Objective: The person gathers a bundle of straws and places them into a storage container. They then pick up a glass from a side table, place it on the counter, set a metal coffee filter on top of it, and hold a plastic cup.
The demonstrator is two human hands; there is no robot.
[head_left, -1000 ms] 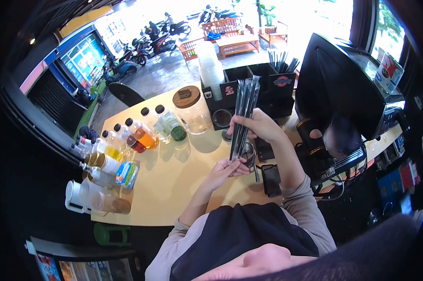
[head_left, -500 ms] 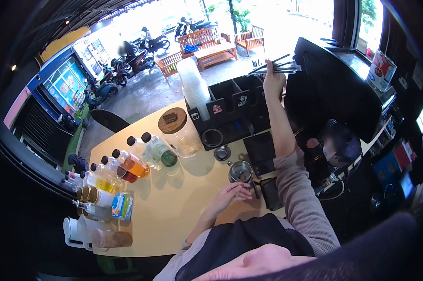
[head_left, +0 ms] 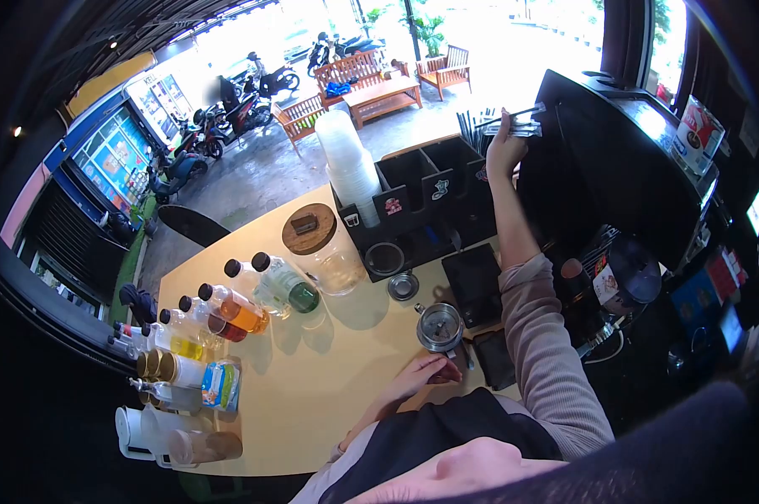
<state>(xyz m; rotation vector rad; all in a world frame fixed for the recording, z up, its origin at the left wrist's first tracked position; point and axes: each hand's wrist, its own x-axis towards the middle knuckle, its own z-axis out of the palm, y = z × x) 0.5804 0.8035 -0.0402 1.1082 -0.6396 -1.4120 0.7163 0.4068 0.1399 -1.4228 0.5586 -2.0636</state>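
My right hand [head_left: 505, 158] is raised at the right end of a black compartment organizer [head_left: 413, 218]. Its fingers are closed on thin dark straws [head_left: 526, 112], some in clear wrapping. More dark straws [head_left: 470, 128] stand upright in the organizer, just left of this hand. My left hand [head_left: 425, 375] rests low over the table, fingers loosely extended and holding nothing I can see. Just beyond its fingers is a round clear pot with a metal rim [head_left: 440, 326]. A small round metal lid [head_left: 403, 286] lies past the pot.
Stacked plastic cups [head_left: 350, 172] stand by the organizer, near a wooden-lidded jar [head_left: 333, 265]. Several syrup bottles [head_left: 245, 311] line the table's left side. A black tray [head_left: 470, 281] and a dark pouch [head_left: 494, 357] lie beside the pot. A large black machine [head_left: 606, 168] rises at right.
My right hand has lowered slightly and shifted right, and the straws in it look less fanned out. My left hand has moved slightly down and right. The view has shifted a little.
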